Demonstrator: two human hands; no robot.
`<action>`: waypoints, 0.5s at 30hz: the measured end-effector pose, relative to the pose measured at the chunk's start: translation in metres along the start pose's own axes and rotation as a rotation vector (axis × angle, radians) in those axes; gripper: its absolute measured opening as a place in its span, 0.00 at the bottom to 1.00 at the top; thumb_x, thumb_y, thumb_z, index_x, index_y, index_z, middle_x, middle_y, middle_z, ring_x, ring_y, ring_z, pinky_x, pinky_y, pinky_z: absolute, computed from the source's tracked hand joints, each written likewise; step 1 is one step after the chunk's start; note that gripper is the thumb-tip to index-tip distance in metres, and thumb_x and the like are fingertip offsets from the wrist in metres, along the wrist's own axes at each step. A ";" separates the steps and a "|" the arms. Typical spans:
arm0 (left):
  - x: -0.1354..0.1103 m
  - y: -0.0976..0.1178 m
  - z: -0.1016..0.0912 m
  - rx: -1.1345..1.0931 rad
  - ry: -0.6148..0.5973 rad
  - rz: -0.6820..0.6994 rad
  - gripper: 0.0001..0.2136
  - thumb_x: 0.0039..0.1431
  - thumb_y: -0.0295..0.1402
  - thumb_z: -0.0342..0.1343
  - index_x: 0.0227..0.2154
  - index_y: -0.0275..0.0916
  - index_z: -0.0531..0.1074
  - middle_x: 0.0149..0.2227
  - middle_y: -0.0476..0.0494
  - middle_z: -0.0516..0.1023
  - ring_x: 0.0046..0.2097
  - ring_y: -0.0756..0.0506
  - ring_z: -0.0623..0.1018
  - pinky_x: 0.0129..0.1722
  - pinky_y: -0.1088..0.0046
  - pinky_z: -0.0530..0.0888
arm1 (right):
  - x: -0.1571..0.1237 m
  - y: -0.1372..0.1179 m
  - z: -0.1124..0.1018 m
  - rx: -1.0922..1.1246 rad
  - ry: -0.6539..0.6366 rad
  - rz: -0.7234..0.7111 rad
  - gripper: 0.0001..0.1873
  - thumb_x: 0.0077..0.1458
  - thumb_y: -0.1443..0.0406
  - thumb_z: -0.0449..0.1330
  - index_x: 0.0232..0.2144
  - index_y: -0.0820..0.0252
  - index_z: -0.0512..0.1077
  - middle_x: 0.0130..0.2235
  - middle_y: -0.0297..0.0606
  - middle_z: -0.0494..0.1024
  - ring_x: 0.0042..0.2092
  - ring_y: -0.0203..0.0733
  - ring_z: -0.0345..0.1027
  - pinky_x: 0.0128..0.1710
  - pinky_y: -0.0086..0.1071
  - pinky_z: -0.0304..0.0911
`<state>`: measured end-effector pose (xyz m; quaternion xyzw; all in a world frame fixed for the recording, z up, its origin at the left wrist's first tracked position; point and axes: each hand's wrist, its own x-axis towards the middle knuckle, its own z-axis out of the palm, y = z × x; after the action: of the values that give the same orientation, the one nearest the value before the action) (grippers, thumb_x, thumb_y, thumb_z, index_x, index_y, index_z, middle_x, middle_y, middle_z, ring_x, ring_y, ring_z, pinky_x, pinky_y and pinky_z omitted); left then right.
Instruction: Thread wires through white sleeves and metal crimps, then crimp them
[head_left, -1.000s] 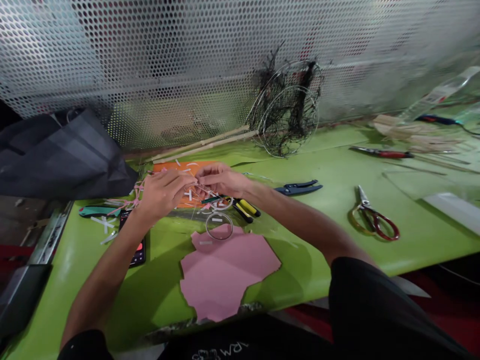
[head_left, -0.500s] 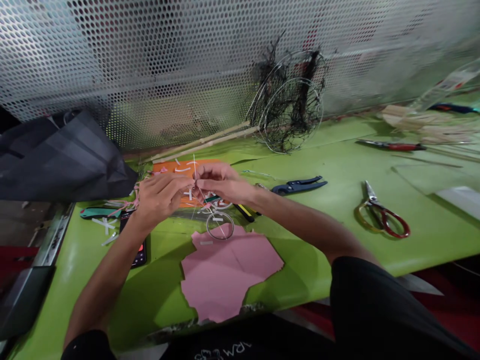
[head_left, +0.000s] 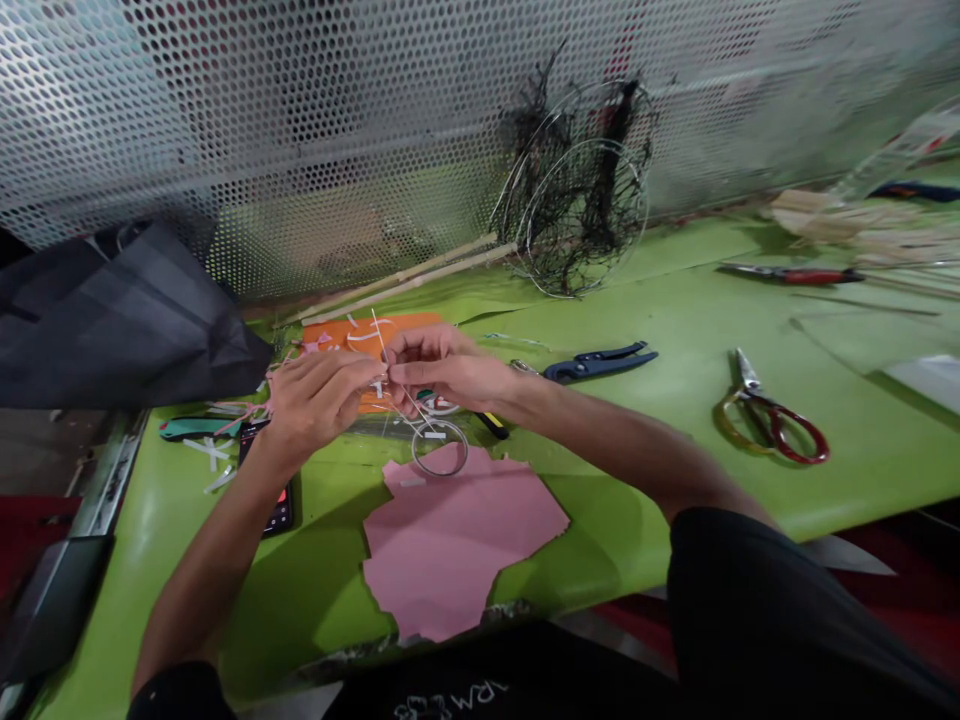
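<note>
My left hand and my right hand meet above an orange board, their fingertips pinching a thin white strip that slants down between them. Its lower end reaches toward a small wire ring, which lies on a torn pink paper sheet just below my right hand. Pink and white scraps sit left of my left hand. Under my left wrist lies a phone. Yellow-handled pliers are mostly hidden beneath my right forearm.
The green table holds blue-handled pliers, red-handled scissors and a red-handled tool. Wire hoops tangled with black fibre lean on a perforated metal wall. A dark bag sits at left.
The white strip between my hands now shows more clearly, slanting down toward the ring. My right hand has moved slightly left, covering more of the yellow-handled pliers. The view has tilted slightly.
</note>
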<state>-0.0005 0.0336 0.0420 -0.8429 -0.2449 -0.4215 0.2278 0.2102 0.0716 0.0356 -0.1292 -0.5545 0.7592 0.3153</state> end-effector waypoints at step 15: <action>0.009 0.028 0.007 -0.355 0.088 -0.537 0.04 0.66 0.30 0.61 0.35 0.39 0.79 0.30 0.48 0.84 0.29 0.52 0.82 0.30 0.79 0.78 | -0.012 0.003 0.003 -0.707 0.227 -0.624 0.10 0.65 0.59 0.64 0.35 0.58 0.72 0.32 0.33 0.79 0.31 0.32 0.75 0.33 0.27 0.72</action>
<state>0.0255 0.0180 0.0401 -0.7557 -0.3710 -0.5387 -0.0317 0.2166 0.0619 0.0318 -0.1379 -0.7529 0.3745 0.5233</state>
